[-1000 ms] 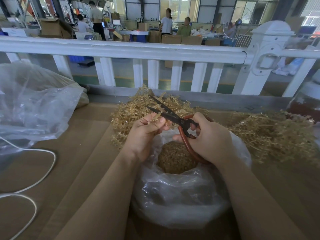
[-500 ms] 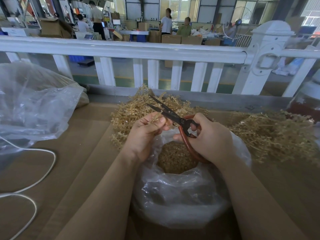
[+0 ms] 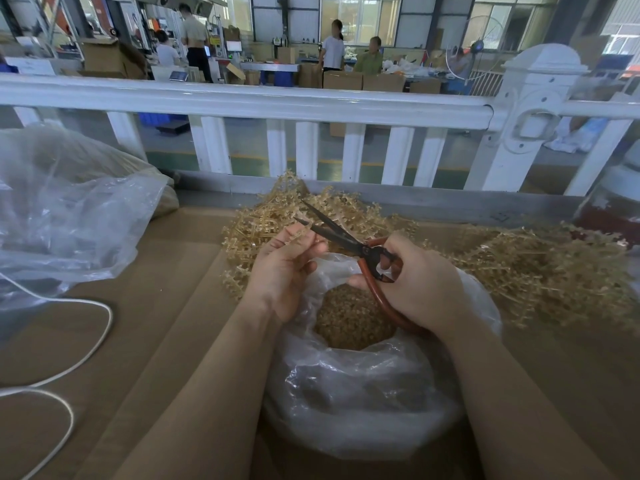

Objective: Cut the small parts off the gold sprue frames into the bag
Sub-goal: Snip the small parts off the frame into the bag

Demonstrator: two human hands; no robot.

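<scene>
My left hand pinches a small gold sprue frame between thumb and fingertips, just above the open clear bag. My right hand grips red-handled scissors, whose dark blades are parted and point up-left with the lower blade against the frame. Inside the bag lies a heap of cut gold parts. A pile of gold sprue frames sits behind my hands, and a second pile lies to the right.
A large crumpled clear bag lies at the left on the brown cardboard surface. A white cord loops at the lower left. A white railing runs across behind the table, with people working beyond it.
The scissors and both hands have barely shifted. My left fingers have adjusted the small frame slightly against the blades.
</scene>
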